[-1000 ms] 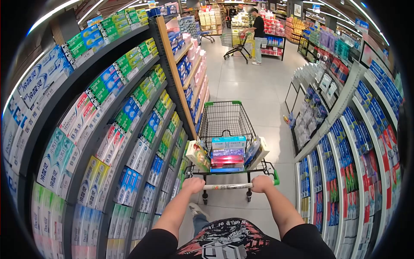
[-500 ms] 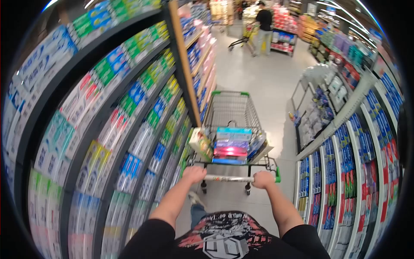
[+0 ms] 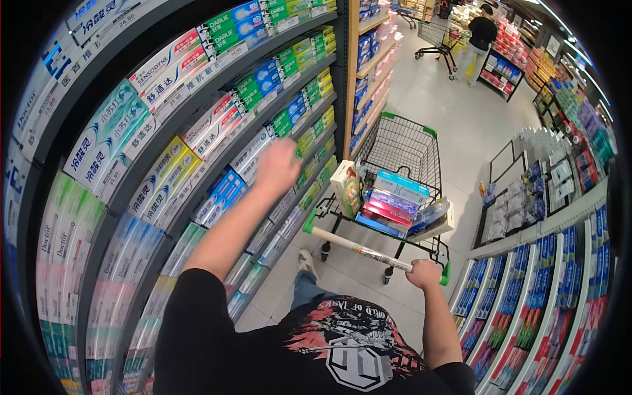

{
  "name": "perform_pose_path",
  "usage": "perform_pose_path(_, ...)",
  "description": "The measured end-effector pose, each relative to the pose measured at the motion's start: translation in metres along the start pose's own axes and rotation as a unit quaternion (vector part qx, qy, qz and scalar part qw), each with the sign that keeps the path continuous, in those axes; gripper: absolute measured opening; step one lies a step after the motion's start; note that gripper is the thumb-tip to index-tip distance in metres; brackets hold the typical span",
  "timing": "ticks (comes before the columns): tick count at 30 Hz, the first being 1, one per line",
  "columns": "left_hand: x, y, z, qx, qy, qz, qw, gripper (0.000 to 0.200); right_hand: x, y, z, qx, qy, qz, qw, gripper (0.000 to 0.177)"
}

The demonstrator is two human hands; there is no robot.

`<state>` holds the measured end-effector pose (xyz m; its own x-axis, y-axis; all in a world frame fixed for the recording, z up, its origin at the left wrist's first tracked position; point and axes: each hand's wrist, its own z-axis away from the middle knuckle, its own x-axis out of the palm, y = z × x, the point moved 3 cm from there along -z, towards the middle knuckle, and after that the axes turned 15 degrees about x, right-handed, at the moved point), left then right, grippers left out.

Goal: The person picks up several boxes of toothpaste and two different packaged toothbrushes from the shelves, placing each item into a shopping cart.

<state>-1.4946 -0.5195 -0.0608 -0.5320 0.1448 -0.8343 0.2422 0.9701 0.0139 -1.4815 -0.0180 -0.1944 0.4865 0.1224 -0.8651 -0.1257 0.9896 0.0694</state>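
My left hand [image 3: 278, 166] is raised off the cart and reaches toward the toothpaste boxes [image 3: 217, 125] on the left shelves; it is blurred and holds nothing that I can see. My right hand [image 3: 424, 273] grips the right end of the cart handle [image 3: 359, 249]. The green-trimmed wire shopping cart [image 3: 406, 141] stands in the aisle in front of me, with a stack of flat boxes [image 3: 394, 203] and other packs in its near end.
Shelves of toothpaste [image 3: 105, 151] line the left side, and more product shelves [image 3: 546, 289] line the right. A display rack [image 3: 526, 191] stands at right. Far down the aisle another person [image 3: 480, 39] stands by a cart [image 3: 438, 36].
My left hand has let go of the cart handle and swung up to the left shelves. My view has turned left; my right hand stays on the handle.
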Motion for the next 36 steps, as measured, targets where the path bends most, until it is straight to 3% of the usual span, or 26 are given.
perform_pose_path(1,-0.037,-0.015,-0.015,-0.015,0.006,-0.071,0.997,0.043,0.0,0.002,0.0,0.003,0.001,-0.002,1.0,0.029)
perform_pose_path(4,-0.07,-0.087,-0.011,-0.034,0.004,-0.256,0.966,0.061,0.004,0.0,-0.002,-0.004,0.001,-0.004,1.0,0.029)
perform_pose_path(8,-0.102,-0.126,-0.002,-0.046,-0.051,-0.336,0.939,0.065,0.004,0.003,-0.002,-0.021,0.022,-0.004,1.0,0.029)
perform_pose_path(12,-0.103,-0.148,0.018,-0.106,-0.066,-0.361,0.924,0.068,0.007,0.003,-0.003,-0.042,0.014,0.007,0.999,0.03)
perform_pose_path(16,-0.114,-0.133,0.013,-0.094,-0.047,-0.404,0.909,0.07,0.01,0.003,-0.005,-0.034,0.013,-0.002,0.999,0.03)
perform_pose_path(18,-0.118,-0.132,0.01,-0.201,-0.147,-0.335,0.909,0.071,0.011,0.003,-0.006,-0.033,0.016,-0.003,0.999,0.03)
perform_pose_path(19,-0.118,-0.135,0.012,-0.201,-0.146,-0.335,0.909,0.071,0.011,0.002,-0.007,-0.033,0.011,-0.004,0.999,0.03)
perform_pose_path(21,-0.121,-0.14,0.015,-0.117,-0.069,-0.399,0.907,0.069,0.012,0.0,-0.006,-0.033,0.006,-0.004,0.999,0.029)
perform_pose_path(24,-0.122,-0.152,0.016,-0.144,-0.102,-0.383,0.907,0.066,0.01,-0.002,-0.004,-0.032,0.01,-0.006,0.999,0.029)
perform_pose_path(28,-0.118,-0.16,0.021,-0.111,-0.101,-0.409,0.9,0.063,0.007,-0.005,-0.001,-0.026,0.005,-0.009,1.0,0.029)
perform_pose_path(33,-0.129,-0.15,0.015,-0.165,-0.115,-0.364,0.909,0.058,0.001,-0.008,0.003,-0.018,-0.017,-0.002,1.0,0.029)
perform_pose_path(36,-0.125,-0.161,0.02,-0.137,-0.105,-0.37,0.913,0.058,0.003,-0.008,0.002,-0.021,-0.016,-0.001,1.0,0.029)
